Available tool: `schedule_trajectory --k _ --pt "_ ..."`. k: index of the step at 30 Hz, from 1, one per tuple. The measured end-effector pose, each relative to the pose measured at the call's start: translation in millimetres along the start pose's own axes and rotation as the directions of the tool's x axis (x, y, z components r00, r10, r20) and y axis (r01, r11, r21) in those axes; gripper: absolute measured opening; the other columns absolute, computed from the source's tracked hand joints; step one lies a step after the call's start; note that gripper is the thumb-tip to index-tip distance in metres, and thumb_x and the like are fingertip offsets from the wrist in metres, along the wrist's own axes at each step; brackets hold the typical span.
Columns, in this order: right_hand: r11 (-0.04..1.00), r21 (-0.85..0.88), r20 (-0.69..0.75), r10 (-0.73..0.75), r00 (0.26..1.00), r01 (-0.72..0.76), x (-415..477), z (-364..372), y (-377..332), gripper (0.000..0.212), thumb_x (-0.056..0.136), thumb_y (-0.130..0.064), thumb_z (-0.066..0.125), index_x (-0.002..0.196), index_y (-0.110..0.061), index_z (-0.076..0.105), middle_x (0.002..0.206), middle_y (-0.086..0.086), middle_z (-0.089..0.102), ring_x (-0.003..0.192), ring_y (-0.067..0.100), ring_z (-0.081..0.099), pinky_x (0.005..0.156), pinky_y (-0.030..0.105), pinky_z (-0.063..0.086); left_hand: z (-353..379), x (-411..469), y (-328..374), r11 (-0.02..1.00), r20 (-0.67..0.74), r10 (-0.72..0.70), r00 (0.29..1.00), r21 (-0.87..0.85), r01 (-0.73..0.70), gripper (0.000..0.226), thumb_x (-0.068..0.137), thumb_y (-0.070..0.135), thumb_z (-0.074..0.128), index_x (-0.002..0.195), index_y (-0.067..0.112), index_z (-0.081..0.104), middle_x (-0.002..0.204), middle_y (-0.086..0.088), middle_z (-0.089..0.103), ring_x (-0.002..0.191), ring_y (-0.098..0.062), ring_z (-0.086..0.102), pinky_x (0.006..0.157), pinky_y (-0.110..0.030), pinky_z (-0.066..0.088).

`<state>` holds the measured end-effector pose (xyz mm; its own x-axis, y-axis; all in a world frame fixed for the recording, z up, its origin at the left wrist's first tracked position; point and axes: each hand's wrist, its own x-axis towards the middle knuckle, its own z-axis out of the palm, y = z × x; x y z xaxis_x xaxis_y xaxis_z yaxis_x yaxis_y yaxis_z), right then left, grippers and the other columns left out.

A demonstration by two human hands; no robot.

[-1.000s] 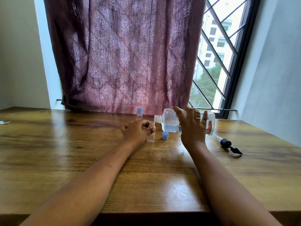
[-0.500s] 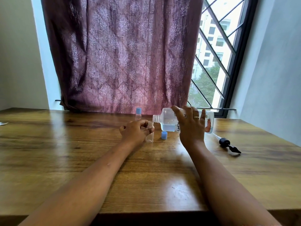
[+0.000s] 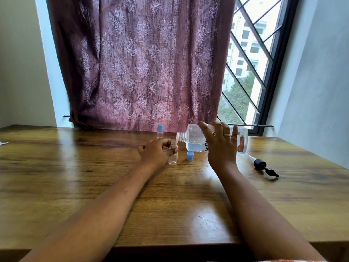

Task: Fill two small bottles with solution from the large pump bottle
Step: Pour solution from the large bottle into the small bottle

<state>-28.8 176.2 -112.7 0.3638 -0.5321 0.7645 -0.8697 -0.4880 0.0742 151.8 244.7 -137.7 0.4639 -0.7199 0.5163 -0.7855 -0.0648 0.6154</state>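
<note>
My right hand (image 3: 221,146) grips the large clear bottle (image 3: 192,138), tipped on its side with its open threaded neck pointing left, just above the mouth of a small clear bottle (image 3: 173,154). Clear solution pools in the large bottle's lower side. My left hand (image 3: 156,150) holds the small uncapped bottle upright on the wooden table (image 3: 94,167). Its blue cap (image 3: 190,156) lies just to its right. A second small bottle with a blue cap (image 3: 160,131) stands behind my left hand.
The black pump head with its tube (image 3: 261,165) lies on the table right of my right hand. A maroon curtain (image 3: 143,63) hangs behind the table, with a barred window (image 3: 249,63) to its right. A small pale object (image 3: 3,143) sits at the table's far left edge.
The large bottle's neck has shifted slightly left and down toward the small bottle's mouth. Both hands keep their holds.
</note>
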Motion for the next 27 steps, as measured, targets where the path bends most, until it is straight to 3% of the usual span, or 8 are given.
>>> schedule_trajectory --k 8,13,21,27 --pt "1.000 -0.011 -0.013 -0.004 1.000 0.004 0.4 -0.4 -0.7 0.095 0.068 0.006 0.063 0.143 -0.040 0.027 0.140 0.009 0.040 0.134 0.031 0.032 0.115 0.053 0.002 -1.0 -1.3 1.2 1.000 0.002 0.003 1.000 -0.002 -0.003 0.038 0.077 0.058 0.063 0.109 0.037 0.064 0.111 0.008 0.066 0.112 -0.017 0.051 0.085 -0.037 0.019" --pt "1.000 -0.002 -0.050 0.002 0.999 -0.002 0.3 0.5 -0.9 0.092 0.064 0.009 0.061 0.139 -0.038 0.035 0.135 0.009 0.046 0.131 0.032 0.038 0.115 0.053 0.006 0.0 -0.3 0.3 1.000 0.014 -0.011 1.000 -0.001 0.011 0.040 0.077 0.059 0.062 0.111 0.037 0.063 0.115 0.008 0.065 0.116 -0.018 0.050 0.090 -0.040 0.021" --pt "1.000 0.010 -0.044 0.000 0.999 0.001 0.3 0.2 -0.7 0.091 0.067 0.008 0.060 0.141 -0.038 0.033 0.136 0.010 0.044 0.132 0.032 0.035 0.115 0.051 -0.001 0.5 -0.1 -0.3 1.000 0.012 -0.012 1.000 0.006 0.012 0.043 0.077 0.059 0.062 0.113 0.036 0.062 0.117 0.006 0.065 0.117 -0.019 0.048 0.090 -0.039 0.020" --pt "1.000 -0.008 -0.043 -0.006 0.999 0.005 0.5 -0.2 -1.0 0.096 0.063 0.009 0.063 0.141 -0.037 0.033 0.135 0.011 0.044 0.132 0.033 0.037 0.115 0.053 0.005 1.3 0.8 -0.6 1.000 0.012 -0.013 1.000 0.005 0.013 0.044 0.077 0.059 0.062 0.114 0.035 0.062 0.117 0.006 0.065 0.118 -0.019 0.048 0.088 -0.038 0.019"
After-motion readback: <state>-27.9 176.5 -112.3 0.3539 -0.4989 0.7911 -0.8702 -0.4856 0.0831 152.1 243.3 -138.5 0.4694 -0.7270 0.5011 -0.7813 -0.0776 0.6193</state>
